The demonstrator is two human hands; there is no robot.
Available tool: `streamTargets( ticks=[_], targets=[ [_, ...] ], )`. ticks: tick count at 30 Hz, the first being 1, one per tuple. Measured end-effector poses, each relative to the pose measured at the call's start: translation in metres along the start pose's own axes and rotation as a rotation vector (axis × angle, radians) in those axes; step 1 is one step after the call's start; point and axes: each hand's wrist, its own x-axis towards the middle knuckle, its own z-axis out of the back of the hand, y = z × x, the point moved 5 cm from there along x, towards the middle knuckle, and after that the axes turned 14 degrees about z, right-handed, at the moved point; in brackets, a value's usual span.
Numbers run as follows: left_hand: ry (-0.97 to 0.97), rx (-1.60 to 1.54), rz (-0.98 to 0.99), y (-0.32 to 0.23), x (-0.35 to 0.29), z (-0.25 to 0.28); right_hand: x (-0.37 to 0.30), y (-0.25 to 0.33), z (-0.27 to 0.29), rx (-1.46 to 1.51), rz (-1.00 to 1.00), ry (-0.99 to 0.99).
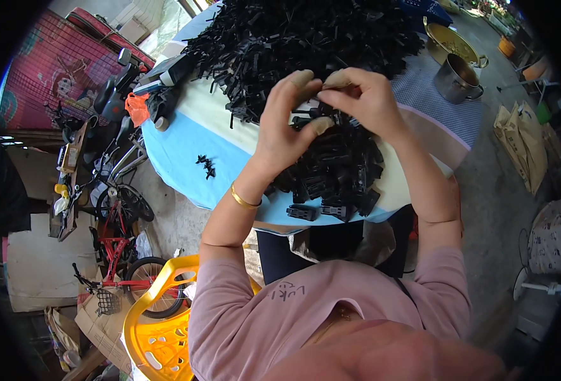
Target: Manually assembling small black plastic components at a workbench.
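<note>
Left hand (282, 124): thumb parted from fingers, hold unclear | right hand (374, 101): thumb and fingertips nearly together, hold unclear | black parts (210, 171): few at left on cloth (182, 155), near pile (341, 159), bigger far heap (312, 38) | seemingly midway; which pile is done, can't tell

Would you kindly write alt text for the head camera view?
A person's left hand and right hand are close together over a cloth-covered table bearing a large heap of black parts and a smaller pile nearer the body. A metal pot stands at right; a yellow chair, lower left.
</note>
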Motion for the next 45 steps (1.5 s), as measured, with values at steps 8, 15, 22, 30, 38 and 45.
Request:
streamTargets(
  ticks=[8,15,22,30,38,45],
  targets=[
    [0.55,-0.977,0.501,0.017,0.003,-0.008,0.0,-0.007,0.006,0.382,-0.14,0.094],
    [0.552,-0.963,0.569,0.031,0.0,-0.012,0.0,-0.004,-0.01,0.302,0.013,0.195],
    [0.156,-0.695,0.388,0.03,0.003,-0.002,-0.003,0.0,-0.009,0.058,-0.047,0.118],
    [0.017,-0.682,0.322,0.017,-0.004,-0.002,-0.004,0.004,-0.017,0.026,-0.104,0.103],
    [-0.24,-0.174,0.005,0.008,-0.008,0.004,-0.008,-0.001,-0.02,-0.005,-0.157,0.125],
    [0.021,-0.363,0.309,0.017,-0.003,-0.009,0.006,-0.055,0.059,-0.321,-0.229,0.034]
  ],
)
